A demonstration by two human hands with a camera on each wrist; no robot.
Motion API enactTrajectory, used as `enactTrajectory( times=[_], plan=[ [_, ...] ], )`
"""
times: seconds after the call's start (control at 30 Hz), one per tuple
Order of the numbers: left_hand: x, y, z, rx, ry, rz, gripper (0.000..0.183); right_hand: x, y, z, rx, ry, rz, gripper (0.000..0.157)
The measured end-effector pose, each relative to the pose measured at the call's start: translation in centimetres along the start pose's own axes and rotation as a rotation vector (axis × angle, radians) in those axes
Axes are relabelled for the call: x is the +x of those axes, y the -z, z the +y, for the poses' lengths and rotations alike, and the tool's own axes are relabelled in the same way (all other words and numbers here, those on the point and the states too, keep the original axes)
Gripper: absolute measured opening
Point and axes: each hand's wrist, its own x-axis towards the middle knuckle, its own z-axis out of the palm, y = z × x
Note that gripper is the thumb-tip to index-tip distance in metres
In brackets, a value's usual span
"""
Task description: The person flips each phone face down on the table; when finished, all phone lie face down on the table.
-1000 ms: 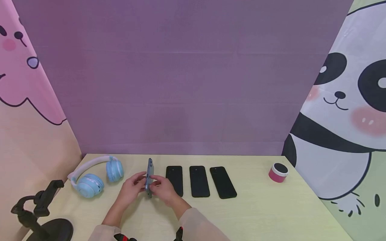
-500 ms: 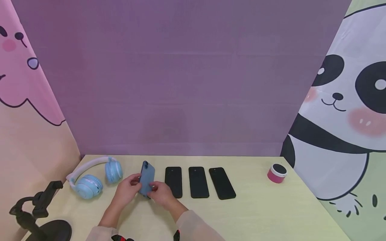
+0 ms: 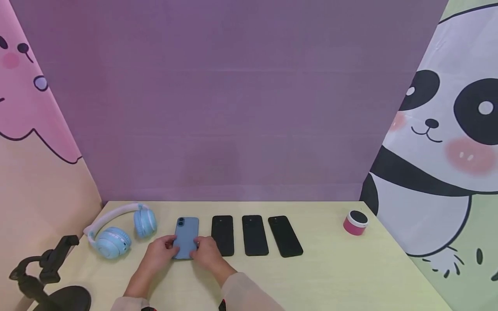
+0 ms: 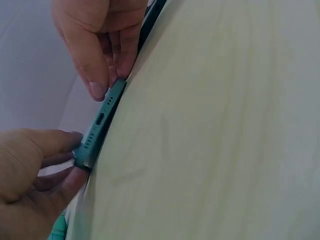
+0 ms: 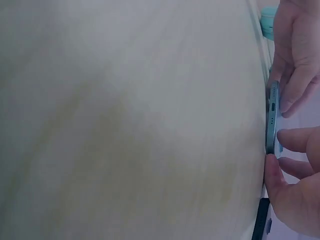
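A blue smartphone lies back up, camera bump at its top left, at or very near the tabletop. My left hand pinches its left edge with curled fingers and thumb; my right hand does the same on the right edge. In the left wrist view the phone's bottom edge with its charging port shows between the left hand and the right hand. To its right lie three black smartphones: one beside my right hand, a middle one, and a tilted one.
Blue and lilac headphones lie left of my left hand. A black stand is at the table's near left corner. A pink jar with a white and black lid sits far right. A purple backdrop rises behind the table.
The blue phone, earlier upright on edge, has turned and tipped down until its back faces up. Both hands have kept hold of it. The black phones stay in place.
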Motion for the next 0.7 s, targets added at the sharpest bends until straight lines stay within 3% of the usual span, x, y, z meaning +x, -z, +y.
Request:
enactTrajectory(
  times=[0.13,0.43,0.6,0.7],
  plan=[
    [0.2,0.0,0.0,0.036,-0.010,-0.017,0.040,0.1,0.0,-0.3,-0.068,0.001,0.024,0.032],
    [0.7,0.0,0.3,0.103,-0.023,-0.063,0.037,0.1,0.4,-0.5,-0.101,-0.023,-0.029,0.036],
    [0.6,0.1,0.4,0.099,-0.040,-0.069,0.038,0.1,0.6,-0.5,-0.089,-0.024,-0.046,0.036],
    [0.5,0.1,0.5,0.095,-0.038,-0.069,0.038,-0.1,1.5,-0.4,-0.020,-0.017,-0.095,0.037]
  ],
)
